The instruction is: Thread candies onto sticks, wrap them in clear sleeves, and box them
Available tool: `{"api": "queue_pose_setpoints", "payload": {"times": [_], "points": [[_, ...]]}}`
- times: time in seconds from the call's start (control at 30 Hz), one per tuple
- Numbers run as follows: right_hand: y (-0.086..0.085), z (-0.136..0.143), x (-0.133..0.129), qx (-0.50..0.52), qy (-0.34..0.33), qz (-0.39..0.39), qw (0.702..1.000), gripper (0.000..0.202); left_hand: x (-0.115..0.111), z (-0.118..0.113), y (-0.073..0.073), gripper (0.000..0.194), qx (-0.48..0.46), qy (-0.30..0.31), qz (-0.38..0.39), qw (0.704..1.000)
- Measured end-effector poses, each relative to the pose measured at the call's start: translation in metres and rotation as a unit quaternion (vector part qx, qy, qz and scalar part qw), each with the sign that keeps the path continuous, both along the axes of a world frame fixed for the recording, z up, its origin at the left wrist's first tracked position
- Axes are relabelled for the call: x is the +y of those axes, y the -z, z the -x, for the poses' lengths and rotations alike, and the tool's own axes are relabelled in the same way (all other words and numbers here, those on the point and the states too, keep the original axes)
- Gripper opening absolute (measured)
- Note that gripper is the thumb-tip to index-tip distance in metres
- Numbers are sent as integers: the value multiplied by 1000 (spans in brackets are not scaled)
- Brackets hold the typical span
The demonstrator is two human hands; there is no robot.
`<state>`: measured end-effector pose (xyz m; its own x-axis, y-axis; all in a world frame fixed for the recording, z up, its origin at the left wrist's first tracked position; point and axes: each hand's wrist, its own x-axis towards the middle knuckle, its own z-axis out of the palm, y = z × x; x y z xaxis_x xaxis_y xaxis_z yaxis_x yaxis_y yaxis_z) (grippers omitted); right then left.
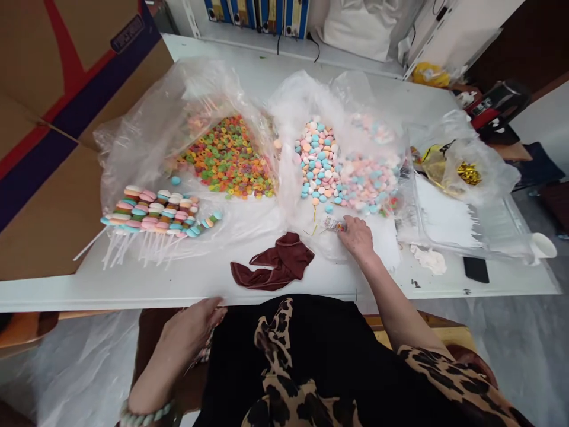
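My right hand (358,237) reaches over the table, its fingertips closed on a small clear plastic bag (332,224) with printing on it. Close by lie thin gold ties (315,220) and a heap of pastel candies (317,160) on clear plastic. Below the table's front edge, beside my body, is my left hand (191,326); its fingers are bent and partly hidden, and whether they grip anything does not show. A dark red cloth (278,261) lies crumpled between the hands. Candy skewers on white sticks (153,213) are stacked at the left.
Colourful ring gummies (226,157) spill from a large plastic bag. A cardboard box (53,148) stands at the left. On the right are a clear tray (498,237) with white sticks, a white cup (543,245), a black phone-like object (476,270) and crumpled tissue (428,259).
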<state>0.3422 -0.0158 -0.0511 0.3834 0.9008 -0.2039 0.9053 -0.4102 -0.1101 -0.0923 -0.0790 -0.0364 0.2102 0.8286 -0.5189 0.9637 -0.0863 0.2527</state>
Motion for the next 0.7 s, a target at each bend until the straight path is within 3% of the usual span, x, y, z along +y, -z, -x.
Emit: {"api": "queue_pose_setpoints", "payload": {"times": [0.1, 0.2, 0.27, 0.33, 0.4, 0.47, 0.57, 0.63, 0.7], "points": [[8, -3, -2, 69, 29, -40, 996, 26, 24, -38, -14, 40, -52, 27, -20, 998], [11, -6, -2, 190, 99, -108, 971, 17, 43, -70, -22, 39, -188, 8, -6, 982], [9, -9, -2, 317, 141, -149, 926, 14, 52, -88, -23, 37, -291, -13, 31, 956], [3, -11, -2, 449, 166, -175, 860, 21, 57, -105, -22, 32, -354, -38, 58, 933], [-8, -9, -2, 546, 183, -173, 799, 29, 59, -121, -21, 27, -388, -58, 82, 916], [-22, -2, -2, 607, 191, -142, 758, 32, 60, -139, -22, 25, -424, -70, 117, 896], [-41, 29, -4, 676, 157, -78, 716, 34, 61, -167, -24, 32, -510, -124, 175, 833], [-46, 59, -7, 712, 97, -34, 695, 36, 64, -181, -23, 37, -570, -199, 202, 771], [-45, 88, -10, 718, 48, -4, 695, 35, 68, -188, -20, 35, -614, -297, 191, 706]]}}
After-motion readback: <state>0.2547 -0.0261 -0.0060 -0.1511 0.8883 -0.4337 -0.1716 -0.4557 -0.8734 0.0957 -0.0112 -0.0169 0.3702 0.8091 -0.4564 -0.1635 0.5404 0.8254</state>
